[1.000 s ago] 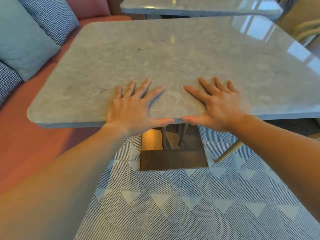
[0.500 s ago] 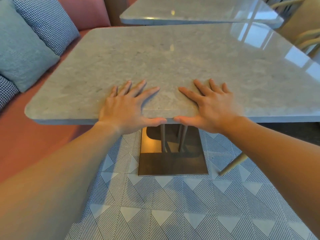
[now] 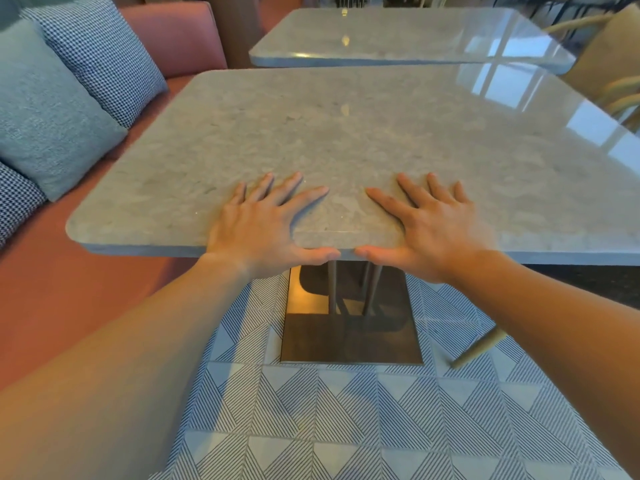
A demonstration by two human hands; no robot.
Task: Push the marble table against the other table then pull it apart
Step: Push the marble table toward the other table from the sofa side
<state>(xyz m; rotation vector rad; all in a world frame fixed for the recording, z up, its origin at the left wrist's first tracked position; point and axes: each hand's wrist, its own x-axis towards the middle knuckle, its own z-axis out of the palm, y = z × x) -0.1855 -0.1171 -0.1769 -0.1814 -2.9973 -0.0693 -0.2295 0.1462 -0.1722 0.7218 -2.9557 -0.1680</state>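
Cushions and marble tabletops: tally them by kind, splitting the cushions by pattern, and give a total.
Marble tabletops: 2, the near one under both hands and the far one.
Plain blue-grey cushions: 1.
Houndstooth cushions: 2, one behind the plain cushion, one at the left edge.
Total: 5

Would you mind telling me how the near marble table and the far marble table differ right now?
The near marble table has the left hand and right hand lying flat on its front edge; the far marble table is untouched. The near table's square metal base shows, while the far table's base is hidden. Both have grey, glossy tops with rounded corners.
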